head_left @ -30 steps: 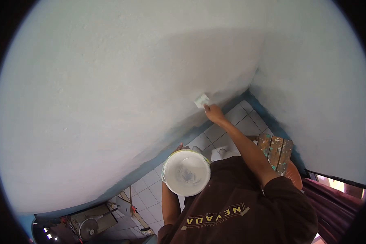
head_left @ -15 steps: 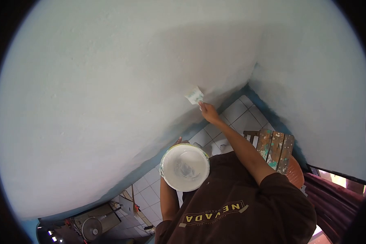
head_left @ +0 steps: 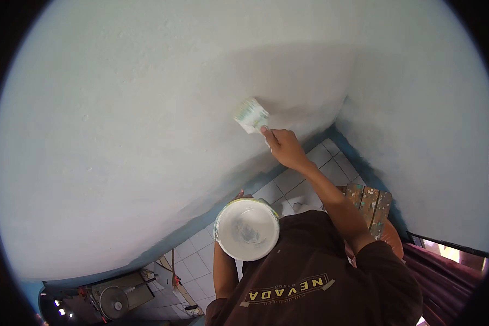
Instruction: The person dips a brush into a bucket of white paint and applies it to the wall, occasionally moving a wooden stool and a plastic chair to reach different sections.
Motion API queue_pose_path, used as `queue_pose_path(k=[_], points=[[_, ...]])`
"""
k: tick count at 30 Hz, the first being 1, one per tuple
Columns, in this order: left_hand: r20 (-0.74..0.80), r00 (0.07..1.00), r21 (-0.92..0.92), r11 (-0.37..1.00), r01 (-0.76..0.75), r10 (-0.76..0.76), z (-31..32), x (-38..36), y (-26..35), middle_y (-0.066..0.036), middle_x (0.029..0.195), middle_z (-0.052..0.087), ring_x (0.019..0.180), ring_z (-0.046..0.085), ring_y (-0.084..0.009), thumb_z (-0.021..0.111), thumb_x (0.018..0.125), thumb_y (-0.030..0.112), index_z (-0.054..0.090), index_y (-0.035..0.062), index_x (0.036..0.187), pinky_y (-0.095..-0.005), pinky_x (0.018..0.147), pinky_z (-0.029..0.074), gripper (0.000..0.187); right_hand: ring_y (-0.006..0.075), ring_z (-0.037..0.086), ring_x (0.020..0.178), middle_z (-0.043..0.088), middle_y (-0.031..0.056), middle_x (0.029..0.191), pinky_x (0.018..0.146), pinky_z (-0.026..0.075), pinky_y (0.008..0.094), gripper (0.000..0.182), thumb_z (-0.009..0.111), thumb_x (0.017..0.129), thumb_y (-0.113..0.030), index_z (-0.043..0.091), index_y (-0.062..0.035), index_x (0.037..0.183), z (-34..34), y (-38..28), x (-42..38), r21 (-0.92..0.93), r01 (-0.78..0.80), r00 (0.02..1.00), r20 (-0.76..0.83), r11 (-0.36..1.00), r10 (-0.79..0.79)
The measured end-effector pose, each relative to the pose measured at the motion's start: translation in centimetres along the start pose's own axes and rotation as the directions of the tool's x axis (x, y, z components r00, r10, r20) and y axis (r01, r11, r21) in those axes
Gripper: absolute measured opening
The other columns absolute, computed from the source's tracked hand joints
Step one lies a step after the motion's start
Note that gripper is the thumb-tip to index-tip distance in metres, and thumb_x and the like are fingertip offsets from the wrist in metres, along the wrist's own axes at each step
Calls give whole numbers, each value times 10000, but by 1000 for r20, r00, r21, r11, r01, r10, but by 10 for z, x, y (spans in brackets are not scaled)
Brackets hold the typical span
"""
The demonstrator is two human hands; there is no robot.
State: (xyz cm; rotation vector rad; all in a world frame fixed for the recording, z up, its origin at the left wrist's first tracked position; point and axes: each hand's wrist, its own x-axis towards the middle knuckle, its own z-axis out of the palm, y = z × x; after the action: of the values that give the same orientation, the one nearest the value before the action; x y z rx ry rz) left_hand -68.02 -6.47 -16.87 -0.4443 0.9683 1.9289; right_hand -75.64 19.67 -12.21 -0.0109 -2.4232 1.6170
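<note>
My right hand [head_left: 286, 148] is closed round the handle of a wide paintbrush [head_left: 251, 114]. White paint coats the bristles, with pale green streaks, and the brush head is at the whitish wall [head_left: 146, 125], casting a shadow beside it. Against my chest, my left arm supports a white paint bucket [head_left: 229, 232], its mouth facing up. White paint smears its inside and its rim is stained yellow and green. Only the fingertips of my left hand [head_left: 240, 194] show past the bucket's far rim; the rest is hidden behind it.
A blue band [head_left: 185, 236] runs along the wall's foot above white floor tiles [head_left: 198, 266]. At right stands a paint-spattered wooden stool [head_left: 368, 204], near an orange object [head_left: 391, 239] and a dark red curtain [head_left: 445, 282]. A fan [head_left: 114, 302] is at lower left.
My right hand has moved the brush up and slightly left along the wall, showing more of the bristles. The bucket stays at my chest, and the view has shifted a little.
</note>
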Motion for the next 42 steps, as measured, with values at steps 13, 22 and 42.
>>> queue_pose_path(k=[13,22,42], points=[[-59,997,-36,999,41,-43,-39,16,-21,22,676,619,564,572,-106,623,968,507,646,166,751,-309,556,504,405,384,690,740,679,237,773,767,514,490,621,408,1049,-480,674,57,883,111,269,-40,-108,-726,671,102,679,734],[-126,989,-213,976,53,-82,-25,1,-21,-1,693,656,588,619,-133,613,980,476,671,149,772,-325,585,540,392,302,587,508,553,155,517,564,467,436,643,469,1044,-444,586,37,634,18,41,7,-3,-350,929,124,937,348],[-51,999,-196,980,-22,12,-30,-23,-36,32,694,586,599,575,-92,532,1037,423,571,161,806,-295,574,499,351,450,660,758,653,288,742,772,508,507,690,417,1032,-512,657,76,762,132,275,-34,-284,-557,830,-148,780,538]])
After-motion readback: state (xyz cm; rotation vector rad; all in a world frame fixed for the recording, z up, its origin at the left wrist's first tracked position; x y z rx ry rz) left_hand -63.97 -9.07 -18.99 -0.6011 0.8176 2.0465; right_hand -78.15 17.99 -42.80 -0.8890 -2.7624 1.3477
